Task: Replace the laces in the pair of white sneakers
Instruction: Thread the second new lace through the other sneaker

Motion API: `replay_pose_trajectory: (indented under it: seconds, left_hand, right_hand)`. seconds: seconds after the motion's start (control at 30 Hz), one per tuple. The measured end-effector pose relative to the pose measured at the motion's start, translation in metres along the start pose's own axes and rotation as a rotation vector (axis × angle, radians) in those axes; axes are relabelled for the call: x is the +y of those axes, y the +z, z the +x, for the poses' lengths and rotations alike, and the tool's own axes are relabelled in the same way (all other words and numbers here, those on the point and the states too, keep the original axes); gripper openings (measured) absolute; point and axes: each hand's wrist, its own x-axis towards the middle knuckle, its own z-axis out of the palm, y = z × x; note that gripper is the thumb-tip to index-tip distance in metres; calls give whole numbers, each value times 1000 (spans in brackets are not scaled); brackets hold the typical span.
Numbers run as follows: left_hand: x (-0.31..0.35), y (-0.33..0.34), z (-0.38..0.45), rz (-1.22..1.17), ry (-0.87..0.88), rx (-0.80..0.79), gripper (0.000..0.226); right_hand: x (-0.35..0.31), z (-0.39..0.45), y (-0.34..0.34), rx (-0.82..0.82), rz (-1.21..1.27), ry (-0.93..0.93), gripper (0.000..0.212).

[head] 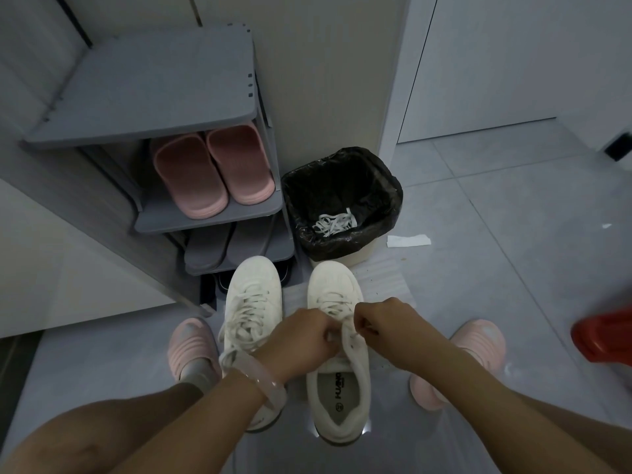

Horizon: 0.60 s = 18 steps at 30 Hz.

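Note:
Two white sneakers stand side by side on the floor, toes pointing away from me. The left sneaker [251, 302] is laced, its lace ends loose. Over the tongue of the right sneaker [337, 378], my left hand [301, 338] and my right hand [381, 323] each pinch a strand of its white lace [347, 331]. My left wrist wears a pale pink bangle. A bundle of old white laces [333, 222] lies in the bin.
A black-lined waste bin [379, 186] stands just beyond the sneakers. A grey shoe rack [208, 217] with pink slippers [212, 169] is at the left. My feet in pink slippers flank the sneakers. A red object [603, 338] sits at right; paper scrap [408, 241] lies by the bin.

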Motion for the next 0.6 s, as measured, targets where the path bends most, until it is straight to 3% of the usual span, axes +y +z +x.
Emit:
replay_pose_trajectory:
  seconds: [0.2, 0.37, 0.5, 0.6]
  left_hand:
    - [-7, 5, 6, -191, -51, 2, 24]
    - [-7, 14, 6, -386, -62, 56, 16]
    - [-7, 23, 6, -346, -58, 127, 10]
    - [-3, 25, 6, -299, -24, 162, 13]
  right_hand:
    - [-6, -2, 12, -19, 53, 45, 16]
    - [-4, -2, 25, 88, 291, 282, 8]
    - [-3, -5, 24, 94, 189, 169, 22]
    - [-5, -9, 20, 52, 149, 3, 54]
